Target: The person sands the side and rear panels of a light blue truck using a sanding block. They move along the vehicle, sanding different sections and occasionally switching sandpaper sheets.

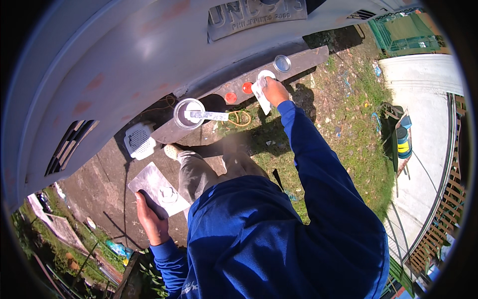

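My left hand (152,222) grips the near edge of a flat, pale board (149,182) with a smear of whitish paste on it. Out ahead on the right, my right hand (275,93) pinches a white piece of cloth or paper (261,98); which of the two I cannot tell. It hangs beside a round white thing (267,74) on a narrow plank (303,57). An opened can of pale paste (183,124) stands on the plank's left part, with a smeared putty knife (214,116) lying across its rim. Two small red discs (247,87) sit between can and right hand.
A grey vehicle body (134,65) with reddish patches rises along the far side. A round metal lid (282,63) lies on the plank. At its left end is a white perforated basket or stool (139,141). Grass (358,144) and a pale wall (423,129) lie rightward.
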Tool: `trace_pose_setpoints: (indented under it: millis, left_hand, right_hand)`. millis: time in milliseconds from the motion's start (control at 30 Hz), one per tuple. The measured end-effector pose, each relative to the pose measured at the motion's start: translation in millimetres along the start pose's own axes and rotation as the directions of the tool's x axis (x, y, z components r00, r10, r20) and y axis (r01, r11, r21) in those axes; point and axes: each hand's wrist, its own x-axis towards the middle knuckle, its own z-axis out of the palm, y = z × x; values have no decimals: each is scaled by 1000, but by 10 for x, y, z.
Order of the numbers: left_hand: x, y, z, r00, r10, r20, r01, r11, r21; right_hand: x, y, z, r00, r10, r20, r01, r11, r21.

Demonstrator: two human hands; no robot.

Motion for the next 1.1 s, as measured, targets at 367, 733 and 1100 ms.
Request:
trace_pose_setpoints:
  millis: [367,733,1100]
  left_hand:
    - [-32,-5,11,1000,-15,25,15,1000,4]
    - [18,-49,-21,999,-27,46,27,1000,-2]
    - [89,-133,152,995,-50,82,49,999,15]
  right_hand:
    - [8,-2,74,998,-56,5,56,997,53]
    - [-104,76,65,994,-105,-15,106,976,191]
    - [-75,449,18,996,-92,16,73,871,486]
